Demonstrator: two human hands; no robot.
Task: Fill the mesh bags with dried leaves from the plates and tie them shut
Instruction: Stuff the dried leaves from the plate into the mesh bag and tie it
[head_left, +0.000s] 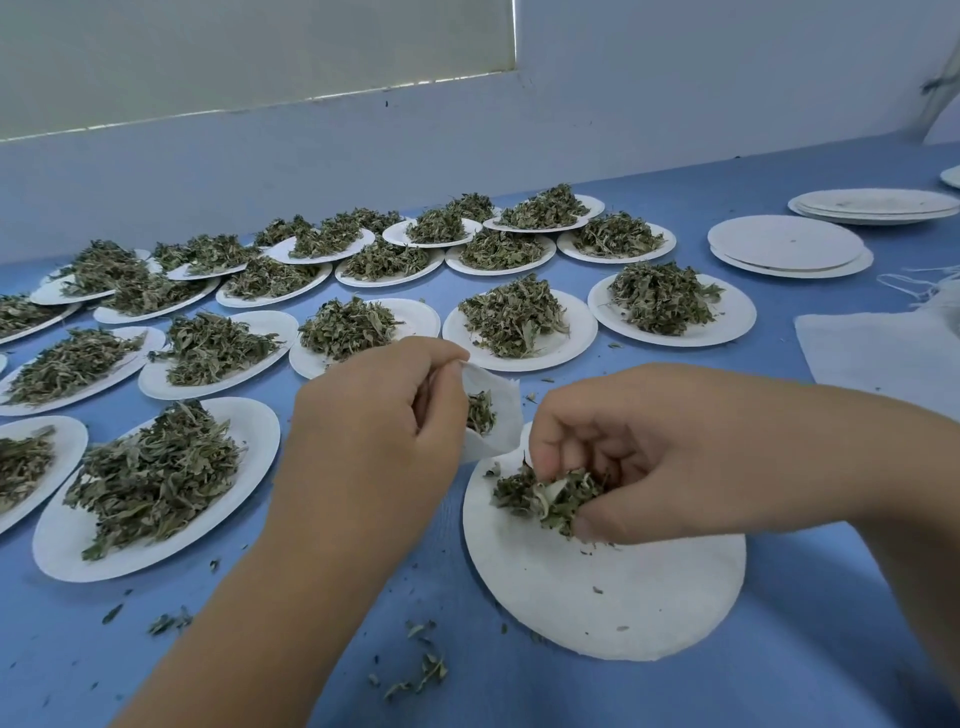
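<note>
My left hand holds a small white mesh bag by its mouth, just above the near plate's far edge; some dried leaves show inside it. My right hand grips a clump of dried leaves over the near white plate, right beside the bag. That plate holds little else but crumbs.
Several white plates heaped with dried leaves cover the blue table to the left and behind. Empty plates are stacked at the back right. White mesh cloth with strings lies at the right. Loose leaf bits are scattered near the front.
</note>
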